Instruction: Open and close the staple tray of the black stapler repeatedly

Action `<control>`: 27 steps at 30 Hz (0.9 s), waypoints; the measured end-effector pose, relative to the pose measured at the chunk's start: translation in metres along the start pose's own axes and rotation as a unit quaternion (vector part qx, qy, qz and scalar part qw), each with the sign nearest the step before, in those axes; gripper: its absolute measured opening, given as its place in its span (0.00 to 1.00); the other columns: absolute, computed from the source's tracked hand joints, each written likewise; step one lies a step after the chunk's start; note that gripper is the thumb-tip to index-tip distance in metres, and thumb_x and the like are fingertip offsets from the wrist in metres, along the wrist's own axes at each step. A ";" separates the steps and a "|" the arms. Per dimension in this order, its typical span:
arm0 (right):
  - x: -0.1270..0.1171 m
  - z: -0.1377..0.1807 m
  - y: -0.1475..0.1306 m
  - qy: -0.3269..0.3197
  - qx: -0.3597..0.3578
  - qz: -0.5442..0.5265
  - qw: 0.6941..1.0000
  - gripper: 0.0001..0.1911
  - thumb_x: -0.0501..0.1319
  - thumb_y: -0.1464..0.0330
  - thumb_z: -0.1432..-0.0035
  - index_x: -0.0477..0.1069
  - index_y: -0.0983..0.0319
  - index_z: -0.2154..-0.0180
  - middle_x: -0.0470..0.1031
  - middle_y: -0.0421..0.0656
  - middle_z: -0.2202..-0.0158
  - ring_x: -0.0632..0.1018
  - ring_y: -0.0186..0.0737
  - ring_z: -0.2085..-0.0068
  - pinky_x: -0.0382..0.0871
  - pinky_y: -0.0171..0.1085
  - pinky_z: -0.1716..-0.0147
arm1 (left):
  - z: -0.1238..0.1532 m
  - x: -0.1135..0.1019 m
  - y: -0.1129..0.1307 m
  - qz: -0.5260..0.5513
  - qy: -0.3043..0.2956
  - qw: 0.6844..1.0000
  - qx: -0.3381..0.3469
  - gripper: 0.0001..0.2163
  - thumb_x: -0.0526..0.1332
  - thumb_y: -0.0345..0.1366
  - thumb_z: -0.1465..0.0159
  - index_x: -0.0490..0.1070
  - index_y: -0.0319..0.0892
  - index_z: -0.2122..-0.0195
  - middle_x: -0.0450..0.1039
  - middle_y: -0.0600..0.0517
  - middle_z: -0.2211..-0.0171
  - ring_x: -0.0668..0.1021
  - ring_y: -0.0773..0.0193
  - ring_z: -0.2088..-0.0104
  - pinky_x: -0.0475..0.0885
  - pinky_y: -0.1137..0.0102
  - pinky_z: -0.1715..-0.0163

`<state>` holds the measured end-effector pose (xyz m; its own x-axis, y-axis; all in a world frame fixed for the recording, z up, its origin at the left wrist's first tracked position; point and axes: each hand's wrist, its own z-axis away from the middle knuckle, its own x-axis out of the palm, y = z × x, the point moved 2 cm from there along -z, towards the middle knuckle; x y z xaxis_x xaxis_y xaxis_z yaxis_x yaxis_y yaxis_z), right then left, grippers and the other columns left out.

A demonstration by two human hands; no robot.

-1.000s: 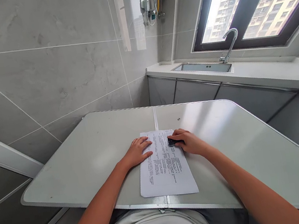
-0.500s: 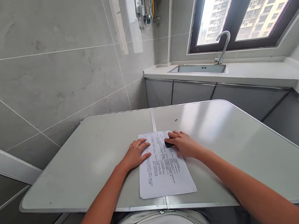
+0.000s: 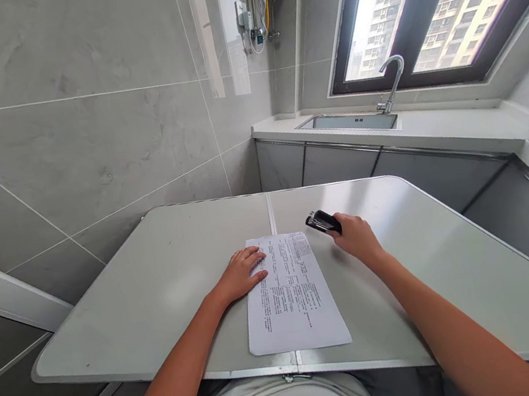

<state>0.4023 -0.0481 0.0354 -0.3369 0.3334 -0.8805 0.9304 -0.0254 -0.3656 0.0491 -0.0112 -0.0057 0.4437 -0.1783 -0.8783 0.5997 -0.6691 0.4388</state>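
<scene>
A printed sheet of paper (image 3: pixel 291 295) lies in the middle of a grey folding table (image 3: pixel 168 288), close to its near edge. My left hand (image 3: pixel 239 274) rests flat on the paper's left edge, fingers stretched out. My right hand (image 3: pixel 356 235) is off the paper to the right and grips a small black stapler (image 3: pixel 322 221), lifted a little above the table beyond the paper's top right corner.
A white counter (image 3: pixel 445 127) with a steel sink (image 3: pixel 350 121) and a tap (image 3: pixel 391 82) runs under the window at the right. Grey tiled wall stands behind the table. Two tiny bits, perhaps staples (image 3: pixel 313 212), lie on the table.
My right hand has lifted the black stapler off the paper's top and carried it right and away. The left hand has stayed on the paper.
</scene>
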 end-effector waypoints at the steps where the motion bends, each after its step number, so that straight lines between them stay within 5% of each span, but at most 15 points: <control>1: 0.004 0.003 -0.010 0.023 -0.010 -0.034 0.999 0.05 0.60 0.64 0.40 0.67 0.58 0.67 0.75 0.46 0.69 0.73 0.45 0.68 0.56 0.38 0.71 | 0.000 -0.001 0.001 0.007 0.003 1.000 -0.005 0.18 0.57 0.48 0.29 0.71 0.52 0.40 0.66 0.49 0.33 0.68 0.51 0.35 0.60 0.50 0.32; 3: 0.015 0.012 -0.036 0.025 -0.044 -0.104 0.993 0.08 0.60 0.61 0.39 0.65 0.57 0.67 0.75 0.44 0.69 0.73 0.44 0.68 0.58 0.38 0.70 | -0.001 -0.003 0.002 0.020 0.021 0.999 -0.021 0.15 0.54 0.43 0.26 0.72 0.50 0.42 0.68 0.49 0.35 0.69 0.53 0.35 0.62 0.52 0.33; 7: 0.042 0.036 -0.090 -0.073 -0.122 -0.165 0.976 0.09 0.62 0.62 0.40 0.63 0.57 0.68 0.74 0.41 0.69 0.72 0.42 0.68 0.59 0.37 0.69 | -0.003 -0.010 -0.002 0.033 0.099 0.993 -0.058 0.13 0.51 0.36 0.27 0.73 0.46 0.49 0.73 0.47 0.45 0.73 0.54 0.42 0.68 0.54 0.39; 11: 0.055 0.045 -0.112 -0.131 -0.171 -0.156 0.964 0.10 0.63 0.67 0.43 0.61 0.58 0.69 0.74 0.42 0.66 0.73 0.42 0.65 0.60 0.37 0.66 | -0.003 -0.012 -0.011 0.039 0.149 0.985 -0.083 0.10 0.53 0.35 0.28 0.74 0.45 0.53 0.73 0.46 0.52 0.75 0.54 0.49 0.71 0.55 0.44; 22: 0.017 0.032 -0.027 -0.246 -0.075 -0.154 0.954 0.08 0.63 0.65 0.47 0.67 0.58 0.64 0.75 0.40 0.65 0.73 0.42 0.66 0.64 0.38 0.67 | -0.001 -0.008 -0.016 -0.055 0.126 0.979 -0.149 0.06 0.56 0.35 0.32 0.72 0.44 0.65 0.73 0.48 0.62 0.74 0.55 0.58 0.68 0.61 0.55; 27: -0.003 0.023 0.012 -0.309 -0.068 -0.215 0.924 0.22 0.69 0.56 0.47 0.74 0.57 0.53 0.79 0.46 0.55 0.77 0.49 0.58 0.71 0.43 0.60 | 0.000 -0.013 -0.011 0.035 0.129 0.974 -0.181 0.18 0.52 0.49 0.28 0.70 0.44 0.70 0.72 0.52 0.70 0.73 0.61 0.68 0.64 0.67 0.65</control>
<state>0.4116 -0.0712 0.0266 -0.6582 -0.3174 -0.6827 0.6874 0.1164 -0.7169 0.0367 -0.0018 0.0005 0.6164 0.0034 -0.7874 0.7368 -0.3554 0.5752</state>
